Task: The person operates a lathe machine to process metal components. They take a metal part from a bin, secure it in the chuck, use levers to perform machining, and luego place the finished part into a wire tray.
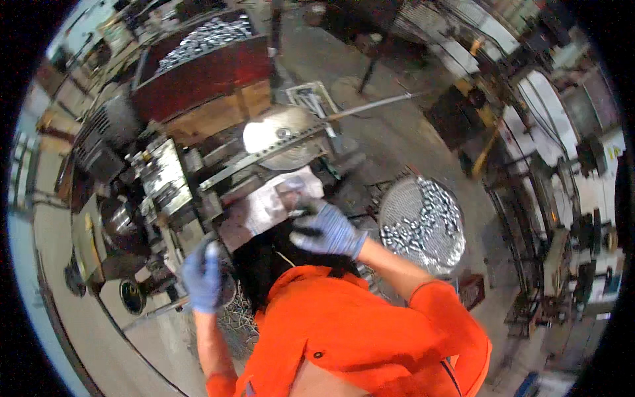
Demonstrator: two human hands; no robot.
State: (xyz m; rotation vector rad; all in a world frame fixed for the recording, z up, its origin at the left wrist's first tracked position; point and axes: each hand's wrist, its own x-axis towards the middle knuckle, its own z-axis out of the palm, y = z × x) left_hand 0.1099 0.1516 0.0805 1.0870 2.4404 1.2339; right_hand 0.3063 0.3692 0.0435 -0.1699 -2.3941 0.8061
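Observation:
My left hand (203, 276), in a blue-grey work glove, is raised beside the front of a metal bench machine (169, 178). Motion smears its fingers, and whether anything is in them does not show. My right hand (327, 230), gloved alike with dark fingertips, hovers over my lap close to a white cloth or paper sheet (271, 202). Its fingers point left and stand apart, with no held thing visible. A long perforated metal bar (264, 155) crosses the machine behind the sheet, in front of a round metal disc (270, 132).
On my right stands a round tray (400, 205) partly covered with small shiny metal parts (430, 215). A red bin (198, 86) of similar parts is at the far left. Metal scraps (238, 314) lie below my left hand. A motor (102, 139) sits left of the machine.

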